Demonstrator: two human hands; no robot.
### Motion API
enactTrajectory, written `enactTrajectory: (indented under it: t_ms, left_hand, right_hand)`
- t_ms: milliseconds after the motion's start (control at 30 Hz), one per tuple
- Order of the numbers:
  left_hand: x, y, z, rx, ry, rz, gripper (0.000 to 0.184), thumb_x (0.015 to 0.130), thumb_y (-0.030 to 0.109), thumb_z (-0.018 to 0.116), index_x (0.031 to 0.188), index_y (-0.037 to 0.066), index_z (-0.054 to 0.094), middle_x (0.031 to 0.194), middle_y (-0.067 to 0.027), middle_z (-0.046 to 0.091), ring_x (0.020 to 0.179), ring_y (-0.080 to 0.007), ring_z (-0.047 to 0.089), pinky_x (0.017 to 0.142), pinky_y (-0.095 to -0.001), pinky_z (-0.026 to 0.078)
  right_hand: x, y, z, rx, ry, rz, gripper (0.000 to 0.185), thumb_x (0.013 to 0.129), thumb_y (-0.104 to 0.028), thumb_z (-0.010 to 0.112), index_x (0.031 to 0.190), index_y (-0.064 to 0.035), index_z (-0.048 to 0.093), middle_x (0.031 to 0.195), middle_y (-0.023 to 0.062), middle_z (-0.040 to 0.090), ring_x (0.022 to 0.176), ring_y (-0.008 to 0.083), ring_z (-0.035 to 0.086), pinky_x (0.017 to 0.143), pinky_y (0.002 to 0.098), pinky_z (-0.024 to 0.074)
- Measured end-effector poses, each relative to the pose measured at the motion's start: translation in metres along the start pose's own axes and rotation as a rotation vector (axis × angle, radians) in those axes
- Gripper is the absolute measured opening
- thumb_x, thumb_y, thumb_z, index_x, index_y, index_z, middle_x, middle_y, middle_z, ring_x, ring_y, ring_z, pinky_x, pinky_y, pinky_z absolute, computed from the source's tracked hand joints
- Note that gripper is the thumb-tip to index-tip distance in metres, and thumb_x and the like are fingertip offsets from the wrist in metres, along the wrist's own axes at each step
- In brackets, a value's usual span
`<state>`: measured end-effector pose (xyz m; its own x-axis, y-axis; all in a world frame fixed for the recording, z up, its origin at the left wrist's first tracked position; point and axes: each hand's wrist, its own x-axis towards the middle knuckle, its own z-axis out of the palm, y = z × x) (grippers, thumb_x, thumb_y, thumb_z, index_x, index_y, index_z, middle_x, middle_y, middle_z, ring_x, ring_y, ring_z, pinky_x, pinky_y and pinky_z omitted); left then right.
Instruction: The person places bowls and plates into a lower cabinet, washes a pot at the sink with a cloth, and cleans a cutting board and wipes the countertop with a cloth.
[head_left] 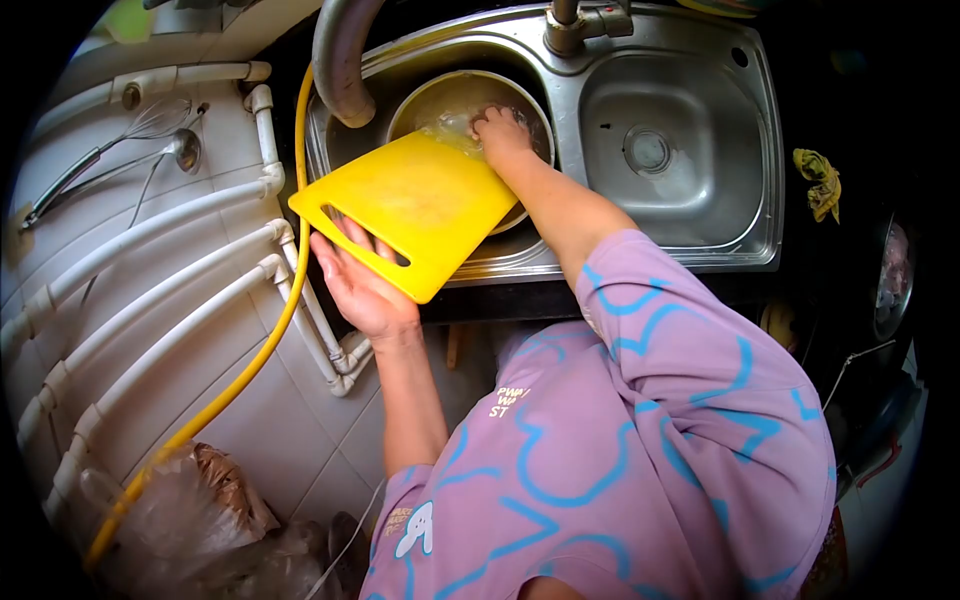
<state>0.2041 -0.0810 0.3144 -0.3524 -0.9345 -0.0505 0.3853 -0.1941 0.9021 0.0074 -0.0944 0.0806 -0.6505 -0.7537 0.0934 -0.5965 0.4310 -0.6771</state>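
Observation:
A yellow cutting board (418, 195) slants over the front of a round metal basin (400, 118) in the left sink bowl. My left hand (362, 285) supports it from below at its near edge, with fingers showing through the handle slot. Beyond the board's far edge, my right hand (500, 132) reaches into the basin at splashing water (452, 128). Its fingers are curled with their tips hidden, and what they hold, if anything, cannot be made out. A curved spout or pipe (342, 60) hangs to the left of the basin.
The steel double sink (568, 130) has a second bowl with a drain (647, 150) on the right and a faucet (565, 35) behind. A yellow hose (262, 350) and white pipes (150, 225) run along the left. A yellow cloth (820, 185) lies far right; plastic bags (190, 510) sit lower left.

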Motion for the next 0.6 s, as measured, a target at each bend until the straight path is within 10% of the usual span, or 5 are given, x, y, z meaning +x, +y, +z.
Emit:
enactTrajectory:
  t_ms: [200, 300, 400, 500, 600]
  left_hand:
    - [0.01, 0.001, -0.008, -0.188, -0.053, -0.279, 0.058, 0.099, 0.048, 0.037, 0.147, 0.015, 0.03, 0.15, -0.0107, 0.031, 0.138, -0.0294, 0.03, 0.113, -0.0457, 0.026]
    - [0.012, 0.001, -0.01, -0.126, 0.001, -0.31, 0.054, 0.101, 0.045, 0.034, 0.146, 0.016, 0.031, 0.149, -0.0099, 0.034, 0.135, -0.0278, 0.035, 0.112, -0.0446, 0.029]
    - [0.011, 0.001, 0.002, -0.005, 0.076, -0.3, 0.045, 0.104, 0.037, 0.028, 0.147, 0.024, 0.029, 0.151, -0.01, 0.031, 0.136, -0.0284, 0.034, 0.111, -0.0445, 0.031]
    - [0.006, -0.001, 0.002, 0.046, -0.01, -0.285, 0.047, 0.104, 0.038, 0.028, 0.149, 0.027, 0.023, 0.153, -0.0103, 0.026, 0.138, -0.0301, 0.032, 0.112, -0.0462, 0.03]
    - [0.007, -0.001, 0.002, 0.075, -0.028, -0.277, 0.049, 0.103, 0.041, 0.027, 0.15, 0.028, 0.02, 0.154, -0.0117, 0.024, 0.138, -0.0307, 0.031, 0.112, -0.0473, 0.029]
  right_hand:
    - [-0.032, -0.1, -0.085, 0.454, -0.33, 0.371, 0.029, 0.091, -0.029, 0.053, 0.098, -0.0055, 0.068, 0.101, 0.0184, 0.066, 0.095, 0.0356, 0.062, 0.082, 0.0427, 0.0497]
    - [-0.083, -0.156, -0.091, 0.867, 0.051, -0.321, 0.014, 0.086, -0.016, 0.061, 0.096, -0.009, 0.068, 0.1, 0.0133, 0.065, 0.089, 0.0299, 0.062, 0.079, 0.0396, 0.0498]
    - [-0.067, -0.176, -0.084, 0.905, 0.126, -0.515, 0.016, 0.088, -0.013, 0.058, 0.099, -0.0106, 0.069, 0.095, 0.011, 0.065, 0.088, 0.0291, 0.061, 0.079, 0.0393, 0.0495]
    - [-0.013, -0.136, -0.021, 0.928, 0.034, -0.078, 0.02, 0.088, -0.01, 0.056, 0.104, -0.0123, 0.068, 0.095, 0.0111, 0.065, 0.088, 0.0287, 0.061, 0.08, 0.0399, 0.0497]
    - [0.029, -0.06, 0.014, 0.181, -0.034, -0.136, 0.025, 0.089, -0.009, 0.053, 0.11, -0.0138, 0.065, 0.105, 0.0149, 0.063, 0.091, 0.0313, 0.062, 0.084, 0.0401, 0.0503]
